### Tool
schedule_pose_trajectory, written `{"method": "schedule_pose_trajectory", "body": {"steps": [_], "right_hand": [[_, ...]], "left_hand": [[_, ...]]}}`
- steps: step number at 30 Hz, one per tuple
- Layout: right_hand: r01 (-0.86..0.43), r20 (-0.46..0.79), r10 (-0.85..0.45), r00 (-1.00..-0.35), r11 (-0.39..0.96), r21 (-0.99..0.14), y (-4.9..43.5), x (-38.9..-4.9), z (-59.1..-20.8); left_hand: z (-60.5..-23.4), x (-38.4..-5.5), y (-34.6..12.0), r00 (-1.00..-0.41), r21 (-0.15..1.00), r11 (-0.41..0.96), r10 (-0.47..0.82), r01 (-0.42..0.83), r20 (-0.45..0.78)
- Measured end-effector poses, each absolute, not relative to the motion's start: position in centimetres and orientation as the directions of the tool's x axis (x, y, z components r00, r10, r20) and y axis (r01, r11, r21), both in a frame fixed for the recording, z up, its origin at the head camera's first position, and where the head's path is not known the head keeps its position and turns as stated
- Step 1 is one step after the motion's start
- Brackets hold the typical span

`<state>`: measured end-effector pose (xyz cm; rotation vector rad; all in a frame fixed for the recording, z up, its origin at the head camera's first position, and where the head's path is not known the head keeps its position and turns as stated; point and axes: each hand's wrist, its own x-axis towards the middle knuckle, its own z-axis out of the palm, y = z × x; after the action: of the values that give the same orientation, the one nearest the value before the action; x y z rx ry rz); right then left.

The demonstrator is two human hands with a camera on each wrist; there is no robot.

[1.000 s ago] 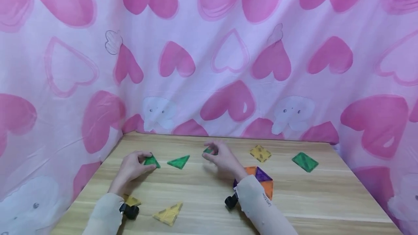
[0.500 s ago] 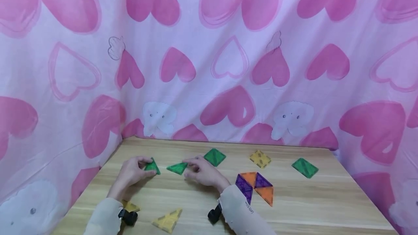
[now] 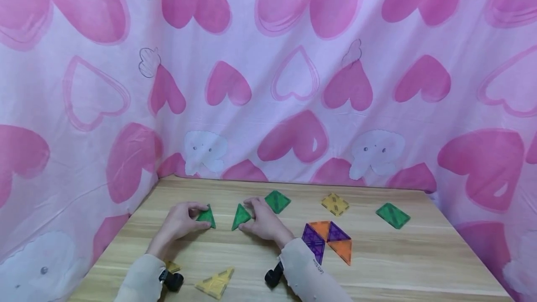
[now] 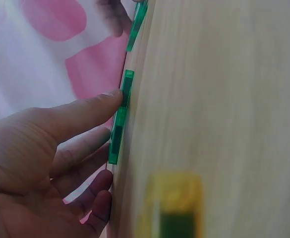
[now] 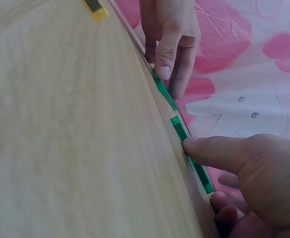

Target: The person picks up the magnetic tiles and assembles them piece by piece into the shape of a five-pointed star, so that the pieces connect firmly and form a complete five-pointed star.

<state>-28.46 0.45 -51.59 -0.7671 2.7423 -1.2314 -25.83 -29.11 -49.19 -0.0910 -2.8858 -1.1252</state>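
Note:
Between the thumb and fingers of my left hand [image 3: 182,220] is a green translucent triangle tile [image 3: 206,218], lying low at the wooden table. Facing it across a small gap is a second green triangle tile [image 3: 241,217], pinched at its right side by my right hand [image 3: 266,220]. In the left wrist view the left tile [image 4: 120,119] shows edge-on, thumb on its near edge. From the right wrist view, my right thumb presses the edge of the right tile [image 5: 192,156], and the left tile [image 5: 163,89] sits just beyond it.
A green square of tiles [image 3: 277,202], a yellow one [image 3: 334,204] and another green one [image 3: 392,216] lie toward the back. Joined orange and purple triangles [image 3: 340,250] lie right of my right hand. A yellow triangle [image 3: 216,283] is in front; another yellow piece [image 3: 172,266] is partly behind my left wrist.
My right hand has left the back green square, come left and forward, and gripped and turned the second green triangle. My left hand has shifted slightly right with its triangle.

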Motion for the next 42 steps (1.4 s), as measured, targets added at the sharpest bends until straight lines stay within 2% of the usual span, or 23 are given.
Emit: {"method": "schedule_pose_trajectory", "body": {"steps": [6,11,17,25,42], "right_hand": [[-0.349,0.113,-0.401,-0.909,0.582,-0.735,0.1,-28.4,-51.7],[-0.371,0.099,-0.435,-0.895,0.603,-0.706,0.0,-28.7,-51.6],[-0.399,0.088,-0.462,-0.883,0.638,-0.659,0.0,-28.9,-51.5],[-0.421,0.095,-0.487,-0.868,0.621,-0.661,-0.2,-28.6,-51.4],[-0.414,0.114,-0.454,-0.884,0.643,-0.644,-1.2,-28.2,-51.7]], "left_hand": [[-49.3,-25.9,-28.5,-0.994,0.687,0.72,0.097,0.099,0.041],[-49.4,-26.2,-28.0,-0.996,0.684,0.725,0.089,0.083,0.026],[-49.5,-26.5,-26.7,-0.987,0.704,0.696,0.155,0.142,0.046],[-49.7,-26.3,-26.2,-0.981,0.688,0.704,0.182,0.174,0.062],[-49.8,-26.0,-26.3,-0.976,0.664,0.72,0.204,0.2,0.073]]}}
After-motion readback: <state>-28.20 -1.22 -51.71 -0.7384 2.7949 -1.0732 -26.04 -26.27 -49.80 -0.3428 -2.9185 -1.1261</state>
